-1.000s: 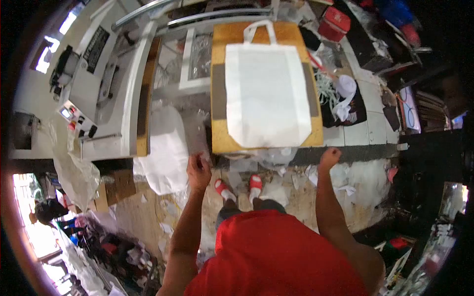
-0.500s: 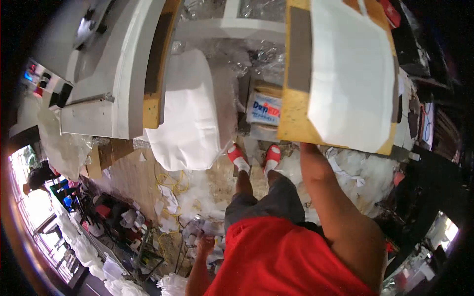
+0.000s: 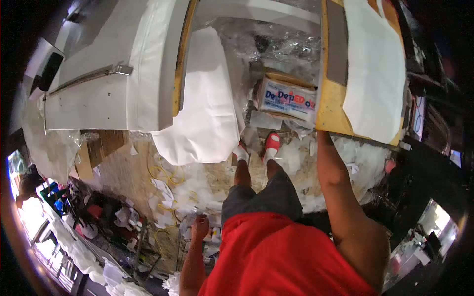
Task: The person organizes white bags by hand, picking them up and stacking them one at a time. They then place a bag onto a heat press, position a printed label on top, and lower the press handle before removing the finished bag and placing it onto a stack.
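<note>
My left hand point(image 3: 200, 227) hangs low beside my body, its fingers curled; what they hold, if anything, is too small to make out. My right arm point(image 3: 333, 172) reaches forward to the near edge of a yellow-topped table point(image 3: 335, 113). Past the wrist, my right hand is hidden under that edge. A white sheet point(image 3: 373, 74) lies over this yellow surface, beside a grey-brown strip point(image 3: 337, 44). Across the gap, a second white sheet point(image 3: 202, 108) hangs down beside the grey machine table point(image 3: 89, 103).
A box with printed lettering point(image 3: 289, 98) stands between the tables among clear plastic wrap point(image 3: 291, 47). Scraps and a yellow cord point(image 3: 165, 173) lie on the floor. Cluttered items point(image 3: 123, 219) stand at the lower left. A person point(image 3: 30, 185) is at the far left.
The view has shifted, so the tables and box appear further right or larger. My feet have changed position, one now partly behind the hanging sheet. My right arm still reaches to the yellow edge.
</note>
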{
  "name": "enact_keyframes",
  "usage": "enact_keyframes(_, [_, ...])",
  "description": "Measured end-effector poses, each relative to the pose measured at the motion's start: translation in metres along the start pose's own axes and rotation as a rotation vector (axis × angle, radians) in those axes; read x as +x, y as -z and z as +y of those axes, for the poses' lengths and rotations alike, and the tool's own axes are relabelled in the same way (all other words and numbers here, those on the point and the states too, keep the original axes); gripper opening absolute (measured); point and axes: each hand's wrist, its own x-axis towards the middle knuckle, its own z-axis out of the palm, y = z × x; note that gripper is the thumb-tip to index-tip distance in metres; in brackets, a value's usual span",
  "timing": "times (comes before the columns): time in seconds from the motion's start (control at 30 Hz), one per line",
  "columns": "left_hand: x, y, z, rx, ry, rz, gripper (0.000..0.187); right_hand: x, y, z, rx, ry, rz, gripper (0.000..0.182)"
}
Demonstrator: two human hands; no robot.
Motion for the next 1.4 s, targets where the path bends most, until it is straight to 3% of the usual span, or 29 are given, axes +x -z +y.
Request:
enact_keyframes(0.03, [0.005, 0.011, 0.019, -0.051, 0.138, -0.057, 0.026, -0.007, 0.01, 0.0, 0.024, 0.009, 0.013, 0.027])
enact_keyframes(0.17, [0.023, 0.04, 0.094, -0.224, -0.035, -0.038, 0.023, -0.093, 0.079, 0.009, 0.316, 0.245, 0.117, 0.031])
enact_keyframes(0.2, [0.03, 0.048, 0.123, -0.228, -0.194, 0.002, 0.023, -0.115, 0.103, 0.014, 0.528, 0.471, 0.19, 0.025])
enact_keyframes(0.23, [0.036, 0.057, 0.155, -0.232, -0.351, 0.043, 0.022, -0.145, 0.14, 0.016, 0.548, 0.496, 0.157, 0.029])
enact_keyframes(0.3, [0.043, 0.084, 0.225, -0.24, -0.453, 0.072, 0.02, -0.179, 0.223, 0.017, 0.731, 0.539, 0.154, 0.029])
enact_keyframes(0.37, [0.047, 0.107, 0.287, -0.234, -0.684, 0.125, 0.017, -0.18, 0.289, 0.035, 0.875, 0.411, -0.012, 0.023])
enact_keyframes(0.43, [0.067, 0.115, 0.331, -0.208, -0.932, 0.279, 0.015, -0.149, 0.285, 0.076, 1.056, 0.348, 0.04, 0.021])
enact_keyframes(0.47, [0.062, 0.128, 0.364, -0.261, -0.962, 0.295, 0.014, -0.129, 0.287, 0.093, 1.231, 0.293, 0.057, 0.018])
enact_keyframes(0.53, [0.056, 0.147, 0.427, -0.324, -0.957, 0.364, 0.012, -0.082, 0.337, 0.114, 1.181, 0.1, 0.022, 0.015])
enact_keyframes(0.63, [0.043, 0.17, 0.516, -0.335, -1.185, 0.597, 0.019, 0.015, 0.332, 0.139, 1.326, 0.178, 0.314, 0.018])
enact_keyframes(0.73, [0.038, 0.175, 0.592, -0.248, -1.156, 0.641, 0.024, 0.101, 0.32, 0.142, 1.267, 0.156, 0.308, 0.022])
enact_keyframes(0.83, [0.048, 0.167, 0.653, -0.159, -1.173, 0.694, 0.027, 0.13, 0.335, 0.13, 1.216, 0.107, 0.306, 0.027])
enact_keyframes(0.9, [0.057, 0.153, 0.681, -0.111, -1.173, 0.706, 0.029, 0.132, 0.343, 0.127, 1.161, 0.052, 0.281, 0.031])
enact_keyframes(0.97, [0.063, 0.139, 0.705, -0.065, -1.118, 0.696, 0.032, 0.118, 0.343, 0.13, 0.726, 0.183, 0.857, 0.038])
enact_keyframes(1.0, [0.069, 0.133, 0.713, -0.025, -1.244, 0.777, 0.036, 0.108, 0.338, 0.133, 0.737, 0.273, 0.843, 0.043])
enact_keyframes(1.03, [0.073, 0.124, 0.717, -0.023, -1.241, 0.786, 0.036, 0.097, 0.333, 0.136, 0.743, 0.28, 0.844, 0.043])
enact_keyframes(1.1, [0.071, 0.109, 0.728, 0.058, -1.237, 0.803, 0.037, 0.08, 0.326, 0.14, 0.749, 0.441, 0.635, 0.043])
enact_keyframes(1.2, [0.082, 0.094, 0.731, 0.136, -1.192, 0.829, 0.044, 0.072, 0.314, 0.141, 0.595, 0.499, 0.62, 0.044])
enact_keyframes(1.4, [0.087, 0.088, 0.731, 0.198, -1.1, 0.863, 0.049, 0.072, 0.311, 0.141, 0.585, 0.496, 0.607, 0.044])
